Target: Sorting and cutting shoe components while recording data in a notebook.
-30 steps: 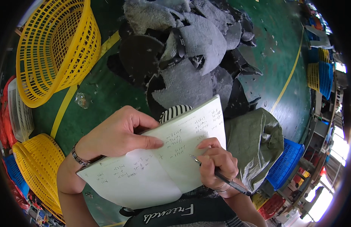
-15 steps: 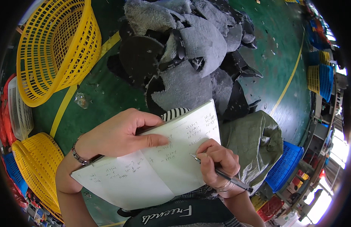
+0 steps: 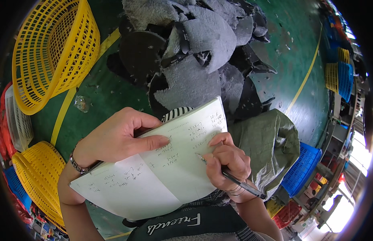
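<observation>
One open notebook [image 3: 190,176] lies toward seven o'clock from centre, the left hand [image 3: 114,138] pinching its eleven-o'clock edge, thumb on the page. One dark pen [image 3: 243,184], grasped in the right hand's [image 3: 230,160] fingers, nib over the page (contact unclear). One heap of grey fleecy pieces [image 3: 192,82], twelve o'clock.

Notebook [image 3: 164,176] — handwritten entries in dark ink, arranged in short rows and concentrated toward the upper part of both pages; numerals appear among them. Cloth [image 3: 190,228] at the lower edge: one word in large white script. Black strips [image 3: 182,36] on the grey pieces [image 3: 190,86]: small pale print — too fine to read.
</observation>
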`<action>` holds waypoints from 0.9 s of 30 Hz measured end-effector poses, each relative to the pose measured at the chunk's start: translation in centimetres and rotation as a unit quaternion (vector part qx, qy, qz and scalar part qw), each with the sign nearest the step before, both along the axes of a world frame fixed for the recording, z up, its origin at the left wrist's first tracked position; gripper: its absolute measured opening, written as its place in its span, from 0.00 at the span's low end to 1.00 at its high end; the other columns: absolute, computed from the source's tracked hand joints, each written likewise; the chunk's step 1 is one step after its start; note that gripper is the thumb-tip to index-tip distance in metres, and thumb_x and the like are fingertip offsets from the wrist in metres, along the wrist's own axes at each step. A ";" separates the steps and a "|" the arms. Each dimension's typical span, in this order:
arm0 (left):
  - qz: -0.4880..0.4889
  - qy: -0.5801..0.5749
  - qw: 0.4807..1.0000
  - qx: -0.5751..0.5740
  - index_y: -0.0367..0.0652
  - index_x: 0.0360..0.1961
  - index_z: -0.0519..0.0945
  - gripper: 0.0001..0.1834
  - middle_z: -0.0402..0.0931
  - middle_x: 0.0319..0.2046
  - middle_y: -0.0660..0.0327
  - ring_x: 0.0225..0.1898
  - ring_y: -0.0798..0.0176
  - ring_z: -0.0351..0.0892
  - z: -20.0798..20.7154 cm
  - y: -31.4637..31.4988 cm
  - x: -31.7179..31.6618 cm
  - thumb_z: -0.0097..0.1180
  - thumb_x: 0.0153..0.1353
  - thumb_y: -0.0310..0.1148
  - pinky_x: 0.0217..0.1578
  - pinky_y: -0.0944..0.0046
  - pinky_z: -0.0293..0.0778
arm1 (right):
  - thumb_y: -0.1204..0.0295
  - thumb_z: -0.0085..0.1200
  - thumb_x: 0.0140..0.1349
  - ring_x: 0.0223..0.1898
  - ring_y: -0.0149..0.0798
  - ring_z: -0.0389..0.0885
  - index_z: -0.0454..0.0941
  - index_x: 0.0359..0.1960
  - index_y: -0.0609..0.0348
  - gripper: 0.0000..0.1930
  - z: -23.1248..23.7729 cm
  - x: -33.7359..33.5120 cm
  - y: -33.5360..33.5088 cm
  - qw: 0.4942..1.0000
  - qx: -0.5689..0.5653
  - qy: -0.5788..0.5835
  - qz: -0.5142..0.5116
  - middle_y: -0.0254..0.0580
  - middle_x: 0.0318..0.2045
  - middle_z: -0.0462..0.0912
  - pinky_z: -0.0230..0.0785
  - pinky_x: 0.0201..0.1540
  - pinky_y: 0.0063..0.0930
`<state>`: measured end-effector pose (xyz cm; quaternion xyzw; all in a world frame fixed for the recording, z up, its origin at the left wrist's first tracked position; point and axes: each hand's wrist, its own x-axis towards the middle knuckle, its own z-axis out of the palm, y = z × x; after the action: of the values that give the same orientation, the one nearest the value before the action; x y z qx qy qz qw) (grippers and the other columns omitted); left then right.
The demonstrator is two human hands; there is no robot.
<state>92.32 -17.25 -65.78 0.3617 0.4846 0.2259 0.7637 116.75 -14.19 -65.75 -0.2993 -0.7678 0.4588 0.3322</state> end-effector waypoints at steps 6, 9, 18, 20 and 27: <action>-0.021 0.018 1.000 0.000 0.32 0.36 0.79 0.12 0.74 0.20 0.67 0.22 0.81 0.66 0.1 0.2 -0.3 0.56 0.59 0.33 0.22 0.75 0.63 | 0.87 0.56 0.45 0.13 0.33 0.69 0.68 0.17 0.61 0.10 0.0 -0.1 0.0 1.000 0.005 -0.015 0.000 0.36 0.13 0.73 0.72 0.37 0.34; -0.001 0.002 1.000 0.009 0.33 0.37 0.79 0.13 0.74 0.20 0.67 0.22 0.81 0.66 -0.1 0.0 -0.1 0.56 0.59 0.34 0.22 0.75 0.63 | 0.87 0.56 0.45 0.14 0.33 0.69 0.67 0.17 0.61 0.10 -0.3 0.1 -0.1 1.000 0.001 -0.007 -0.004 0.37 0.13 0.73 0.72 0.37 0.34; -0.029 0.022 0.999 0.016 0.33 0.36 0.80 0.14 0.74 0.20 0.67 0.21 0.81 0.65 0.1 0.4 -0.4 0.56 0.59 0.36 0.22 0.74 0.63 | 0.89 0.54 0.46 0.15 0.35 0.70 0.65 0.18 0.62 0.11 -0.4 0.1 -0.1 1.000 -0.006 0.002 -0.020 0.37 0.13 0.72 0.72 0.38 0.36; -0.029 0.023 0.999 0.017 0.33 0.36 0.80 0.14 0.73 0.19 0.67 0.21 0.81 0.65 -0.1 0.3 -0.4 0.56 0.59 0.36 0.22 0.74 0.63 | 0.89 0.54 0.46 0.16 0.35 0.71 0.65 0.18 0.62 0.11 -0.4 0.1 -0.1 1.000 -0.010 0.008 -0.018 0.38 0.13 0.72 0.72 0.38 0.36; -0.030 0.028 0.999 0.021 0.33 0.36 0.80 0.14 0.73 0.19 0.68 0.21 0.80 0.64 -0.2 0.3 -0.5 0.56 0.59 0.36 0.22 0.74 0.63 | 0.89 0.53 0.47 0.16 0.34 0.69 0.65 0.18 0.62 0.11 -0.6 0.1 -0.2 0.999 -0.008 0.017 -0.050 0.35 0.12 0.69 0.72 0.38 0.36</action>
<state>91.86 -16.95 -65.99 0.3980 0.4896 0.2028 0.7488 116.84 -14.40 -66.39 -0.3318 -0.7425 0.4528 0.3654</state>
